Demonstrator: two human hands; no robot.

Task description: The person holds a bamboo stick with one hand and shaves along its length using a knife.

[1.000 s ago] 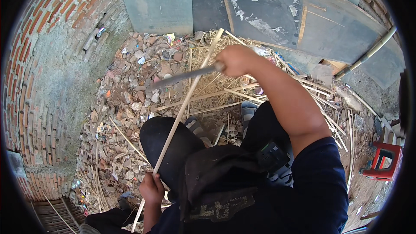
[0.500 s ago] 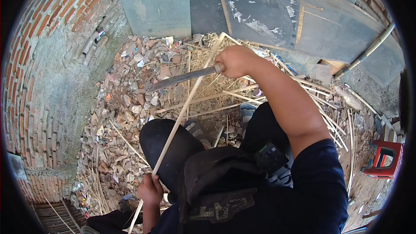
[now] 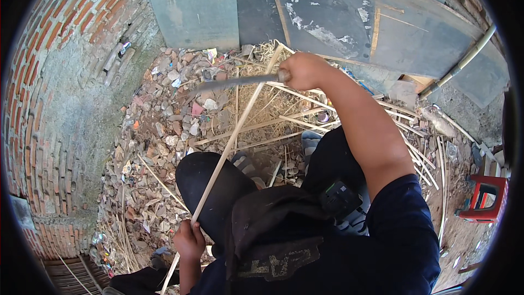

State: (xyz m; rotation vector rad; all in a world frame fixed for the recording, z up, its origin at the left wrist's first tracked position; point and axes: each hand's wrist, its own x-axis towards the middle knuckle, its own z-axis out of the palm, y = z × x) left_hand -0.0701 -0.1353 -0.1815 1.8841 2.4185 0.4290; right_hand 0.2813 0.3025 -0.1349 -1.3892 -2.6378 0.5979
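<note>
A long pale bamboo strip (image 3: 225, 157) slants from the ground ahead, across my bent left knee, to the lower edge near my left side. My left hand (image 3: 189, 240) is closed round its near part. Stretched forward, my right hand (image 3: 302, 71) grips the handle of a machete (image 3: 236, 82). The blade points left and lies across the strip close to its far end; motion blurs it. Whether the edge touches or cuts into the strip cannot be made out. Fine shavings (image 3: 256, 117) lie on the ground below the blade.
Rubble (image 3: 158, 147) and litter cover the ground. More bamboo strips (image 3: 417, 155) lie in a loose heap at the right. A brick wall (image 3: 60, 104) rises on the left, dark panels (image 3: 327, 22) stand ahead. At far right is a red plastic stool (image 3: 484, 199).
The machete has moved away from me along the strip, and its blade has turned nearer to level. My left hand and the strip stay almost where they were.
</note>
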